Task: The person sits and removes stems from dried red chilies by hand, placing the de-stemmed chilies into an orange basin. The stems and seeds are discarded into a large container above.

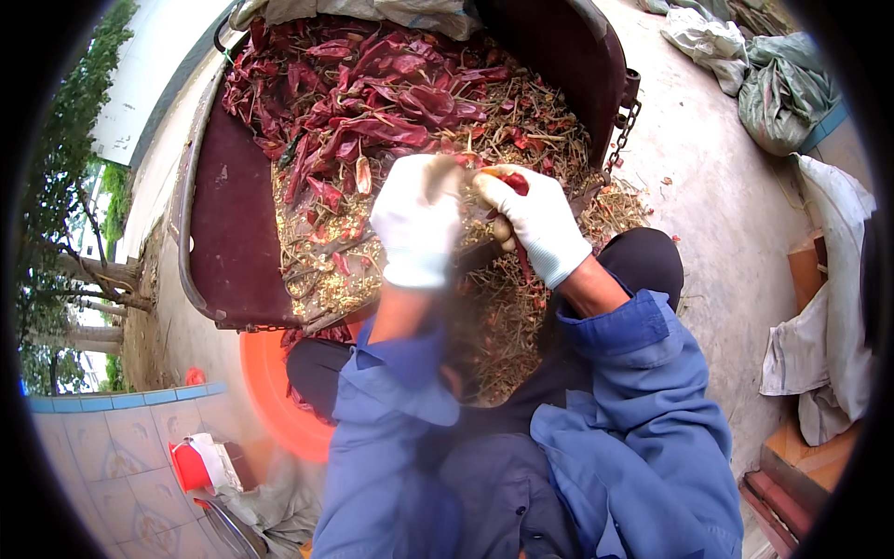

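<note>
Both my hands wear white knit gloves and meet over the front of a dark red metal cart bed (241, 230). My right hand (534, 216) is closed on a dried red chili pepper (515, 183), which shows between the fingers. My left hand (422, 216) is blurred, its fingertips close to the right hand's; whether it grips anything cannot be told. Beyond the hands lies a heap of dried red chili peppers (391, 105). Stems and yellow seeds (318, 276) cover the front of the bed, where scissors (328, 255) lie, partly covered.
An orange-red plastic basin (269, 398) holding some peppers stands left of my legs. Chains (624, 140) hang at the cart's corner. More stems (503, 335) lie between my knees. Sacks (782, 98) lie at the upper right, and a red container (188, 467) is at the lower left.
</note>
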A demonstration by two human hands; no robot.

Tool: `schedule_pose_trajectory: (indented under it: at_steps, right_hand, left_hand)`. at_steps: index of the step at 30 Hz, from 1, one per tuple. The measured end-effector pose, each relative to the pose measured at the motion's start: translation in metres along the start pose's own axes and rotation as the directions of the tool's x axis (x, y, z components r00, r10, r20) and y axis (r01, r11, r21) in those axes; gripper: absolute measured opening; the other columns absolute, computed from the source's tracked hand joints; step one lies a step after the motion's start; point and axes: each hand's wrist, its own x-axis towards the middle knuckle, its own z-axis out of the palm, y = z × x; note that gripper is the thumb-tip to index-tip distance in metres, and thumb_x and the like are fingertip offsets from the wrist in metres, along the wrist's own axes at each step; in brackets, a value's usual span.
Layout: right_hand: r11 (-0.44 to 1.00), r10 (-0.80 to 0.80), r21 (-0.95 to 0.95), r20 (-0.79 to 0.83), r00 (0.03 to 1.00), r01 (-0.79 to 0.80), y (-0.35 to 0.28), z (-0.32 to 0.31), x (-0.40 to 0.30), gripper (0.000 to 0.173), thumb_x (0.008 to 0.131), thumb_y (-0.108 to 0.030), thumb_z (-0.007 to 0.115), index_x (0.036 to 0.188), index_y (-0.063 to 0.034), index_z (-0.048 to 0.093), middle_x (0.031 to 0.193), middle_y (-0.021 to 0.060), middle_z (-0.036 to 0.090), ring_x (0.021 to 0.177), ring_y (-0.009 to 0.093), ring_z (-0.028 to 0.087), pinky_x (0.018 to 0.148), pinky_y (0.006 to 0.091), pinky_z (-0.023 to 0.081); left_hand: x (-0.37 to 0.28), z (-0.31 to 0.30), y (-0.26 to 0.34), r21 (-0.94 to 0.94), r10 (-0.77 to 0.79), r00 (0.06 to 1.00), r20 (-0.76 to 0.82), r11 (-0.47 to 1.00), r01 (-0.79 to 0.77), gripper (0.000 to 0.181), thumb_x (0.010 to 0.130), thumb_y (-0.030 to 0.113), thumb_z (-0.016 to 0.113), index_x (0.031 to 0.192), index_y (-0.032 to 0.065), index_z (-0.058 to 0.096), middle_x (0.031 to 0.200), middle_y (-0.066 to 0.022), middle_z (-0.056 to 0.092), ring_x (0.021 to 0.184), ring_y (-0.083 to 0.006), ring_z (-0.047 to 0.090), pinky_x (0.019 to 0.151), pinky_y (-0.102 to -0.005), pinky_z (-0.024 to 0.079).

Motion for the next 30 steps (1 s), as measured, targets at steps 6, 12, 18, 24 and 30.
schedule_pose_trajectory:
  at_steps: [6, 12, 18, 24, 30]
  right_hand:
    - [1.0, -0.021, 0.015, -0.01, 1.0, 0.021, 0.003, 0.004, 0.002, 0.035, 0.098, -0.03, 0.065, 0.118, -0.0008, 0.068, 0.081, 0.0027, 0.066, 0.058, 0.007, 0.055, 0.048, 0.0228, 0.045]
    - [0.999, 0.0, 0.033, -0.01, 1.0, 0.0, 0.005, 0.004, 0.003, 0.035, 0.098, -0.029, 0.064, 0.12, -0.0009, 0.066, 0.086, 0.0035, 0.067, 0.061, 0.007, 0.057, 0.051, 0.023, 0.047]
    - [0.992, 0.02, -0.127, 0.056, 0.998, -0.012, 0.001, 0.003, -0.001, 0.028, 0.099, -0.027, 0.061, 0.113, -0.0027, 0.065, 0.086, 0.0029, 0.067, 0.064, 0.008, 0.059, 0.053, 0.0246, 0.05]
    - [0.964, 0.143, -0.256, 0.272, 0.952, -0.072, -0.001, 0.012, -0.009, 0.023, 0.099, -0.023, 0.059, 0.105, -0.0007, 0.061, 0.079, 0.0043, 0.064, 0.058, 0.01, 0.06, 0.051, 0.0266, 0.05]
    - [0.973, 0.188, -0.198, 0.381, 0.905, -0.119, 0.002, 0.012, -0.011, 0.017, 0.096, -0.02, 0.057, 0.096, -0.0032, 0.06, 0.068, 0.0019, 0.058, 0.054, 0.01, 0.057, 0.049, 0.0263, 0.047]
  left_hand:
    - [-0.01, 0.002, 0.005, 0.142, 0.301, 0.952, -0.058, 0.946, -0.291, 0.015, 0.081, 0.0, 0.075, 0.096, 0.0009, 0.07, 0.1, -0.0132, 0.07, 0.092, -0.0286, 0.069, 0.082, -0.036, 0.055]
    - [-0.024, 0.005, 0.001, -0.066, 0.186, 0.982, -0.041, 0.98, -0.188, 0.017, 0.083, 0.0, 0.075, 0.1, 0.0005, 0.071, 0.103, -0.0129, 0.07, 0.093, -0.026, 0.069, 0.085, -0.0337, 0.054]
    - [-0.043, -0.017, 0.004, -0.529, -0.357, 0.902, 0.243, 0.731, 0.431, 0.022, 0.096, 0.009, 0.069, 0.115, -0.0014, 0.069, 0.109, -0.0076, 0.07, 0.096, -0.0136, 0.066, 0.085, -0.0242, 0.053]
    - [-0.045, -0.045, 0.002, -0.517, -0.466, 0.78, 0.418, 0.584, 0.626, 0.034, 0.095, 0.015, 0.072, 0.123, -0.0041, 0.065, 0.104, -0.0081, 0.072, 0.09, -0.0129, 0.067, 0.082, -0.0265, 0.053]
    - [-0.049, -0.054, -0.002, -0.438, -0.312, 0.845, 0.433, 0.747, 0.5, 0.029, 0.096, 0.013, 0.07, 0.12, -0.0033, 0.068, 0.103, -0.0065, 0.071, 0.091, -0.0118, 0.066, 0.082, -0.026, 0.053]
